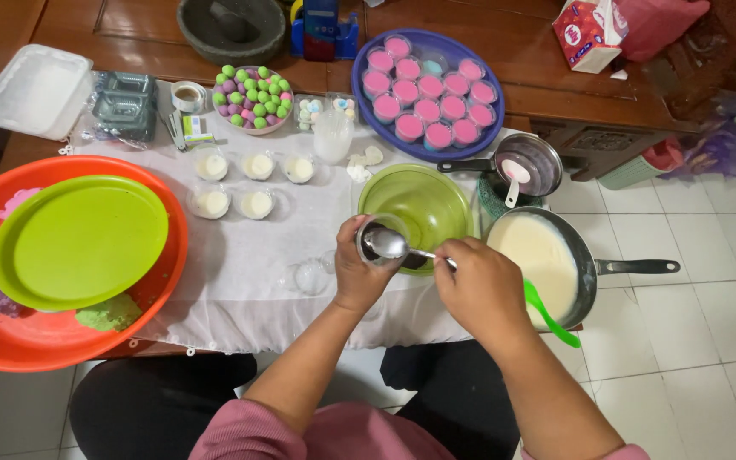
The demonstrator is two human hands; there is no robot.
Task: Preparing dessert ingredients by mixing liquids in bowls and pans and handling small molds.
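My left hand (358,274) grips a small clear plastic cup (379,237) by its side, tilted over the near rim of a green glass bowl (426,202). My right hand (480,288) holds a metal spoon (388,244) whose bowl rests at the cup's mouth. Just right of my right hand stands a frying pan (594,273) filled with a creamy white liquid, and a green plastic spoon (549,312) leans on its near edge.
Several small cups of white filling (256,166) stand on the white cloth (240,264). A purple tray (487,128) holds pink-filled cups, a bowl (250,96) has coloured balls, and an orange basin (10,332) holds a green plate (78,238). A small pan (531,162) sits behind.
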